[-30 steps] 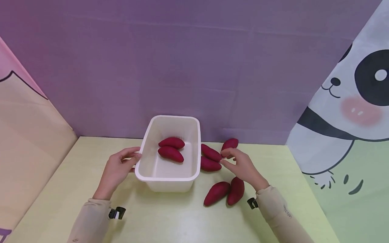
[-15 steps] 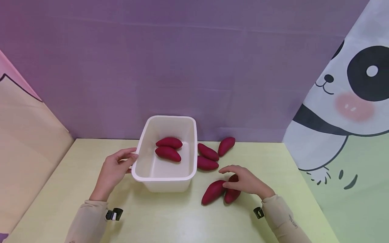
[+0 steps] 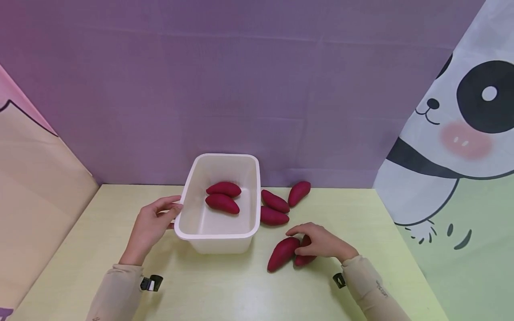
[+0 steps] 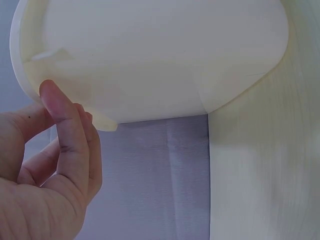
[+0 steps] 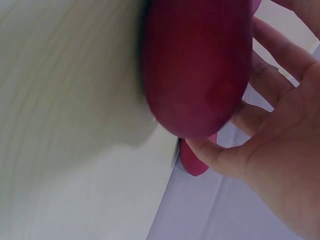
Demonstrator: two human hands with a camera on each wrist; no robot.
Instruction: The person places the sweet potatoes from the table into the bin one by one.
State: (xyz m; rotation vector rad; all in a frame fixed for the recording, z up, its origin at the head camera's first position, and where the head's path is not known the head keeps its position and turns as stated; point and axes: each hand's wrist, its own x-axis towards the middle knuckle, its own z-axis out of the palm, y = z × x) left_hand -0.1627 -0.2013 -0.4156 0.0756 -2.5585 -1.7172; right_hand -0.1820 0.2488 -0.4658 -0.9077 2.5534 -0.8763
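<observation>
In the head view, the fingers and thumb of my left hand (image 3: 149, 225) hold the left rim of a white plastic bin (image 3: 221, 245). Two dark red sweet potatoes (image 3: 222, 203) lie inside the bin, side by side. My right hand (image 3: 324, 242) is over the right one of two near sweet potatoes and partly covers it. In the right wrist view its fingers (image 5: 280, 47) curl round the back of this sweet potato (image 5: 197, 70), which sits close over the tabletop. Another sweet potato (image 3: 283, 255) lies just left of that hand.
Two sweet potatoes (image 3: 274, 216) lie against the bin's right side, and one more (image 3: 299, 193) is near the table's back edge. The pale wooden table (image 3: 225, 290) meets a purple backdrop (image 3: 257, 98) behind. A panda-print sheet (image 3: 453, 160) hangs at the right.
My right hand has come from the back sweet potatoes down toward the front pair and now grips the right one, which has shifted slightly left. My left hand stays at the bin.
</observation>
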